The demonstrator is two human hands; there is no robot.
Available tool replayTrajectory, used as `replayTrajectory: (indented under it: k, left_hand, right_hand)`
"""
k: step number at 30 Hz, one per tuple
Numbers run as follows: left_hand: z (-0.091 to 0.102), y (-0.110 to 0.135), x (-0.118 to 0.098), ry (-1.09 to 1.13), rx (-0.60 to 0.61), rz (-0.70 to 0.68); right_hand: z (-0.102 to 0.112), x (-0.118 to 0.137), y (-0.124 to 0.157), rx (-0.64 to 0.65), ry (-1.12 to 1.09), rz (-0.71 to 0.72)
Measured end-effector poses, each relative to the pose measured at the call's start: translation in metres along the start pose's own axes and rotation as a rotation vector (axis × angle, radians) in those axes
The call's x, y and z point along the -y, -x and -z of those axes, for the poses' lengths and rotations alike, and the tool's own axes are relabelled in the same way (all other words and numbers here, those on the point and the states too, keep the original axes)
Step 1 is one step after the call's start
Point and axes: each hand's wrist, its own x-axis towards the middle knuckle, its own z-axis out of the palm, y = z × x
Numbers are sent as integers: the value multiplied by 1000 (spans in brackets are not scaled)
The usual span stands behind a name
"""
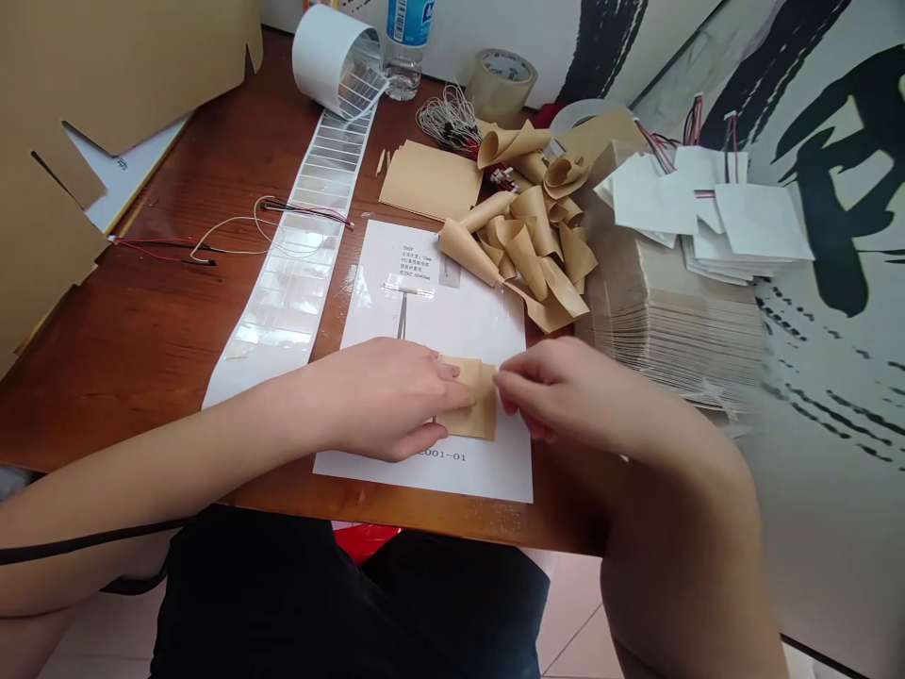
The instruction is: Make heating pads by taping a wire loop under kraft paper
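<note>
A folded piece of brown paper (pixel 482 412) lies on the white printed sheet (pixel 374 325) near the front of the desk. My left hand (pixel 388 396) rests flat across its left part, fingers stretched out and pressing down. At the paper's right edge, my right hand (pixel 541 387) is closed in a pinch, fingertips at the edge. Under the left hand and forearm, part of the sheet's print is hidden. Beyond my fingers, a thin dark cable (pixel 403 316) shows on the sheet.
Curled brown papers (pixel 541 245) and a flat brown stack (pixel 431 179) lie behind. A label strip (pixel 297 255) runs along the left, with loose wires (pixel 240 231) nearby. Stacked white packets (pixel 679 311) stand right. A tape roll (pixel 501 85) and bottle (pixel 406 47) are at back.
</note>
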Motion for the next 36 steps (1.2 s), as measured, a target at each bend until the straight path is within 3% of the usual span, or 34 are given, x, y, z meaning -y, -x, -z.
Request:
replayTrajectory:
  k: [2, 4, 13, 21, 36]
  left_hand:
    - [1, 0, -2, 0, 52, -23]
    - [1, 0, -3, 9, 69, -29]
    - [-8, -1, -5, 28, 52, -52]
    - [-9, -3, -16, 9, 107, -73]
    - [-18, -4, -15, -11, 43, -110]
  right_hand:
    - [2, 1, -3, -182, 23, -22]
    - [3, 2, -6, -260, 49, -38]
    - [-3, 1, -17, -201, 8, -62]
    - [-1, 3, -16, -195, 34, -49]
    - [-1, -3, -17, -163, 59, -8]
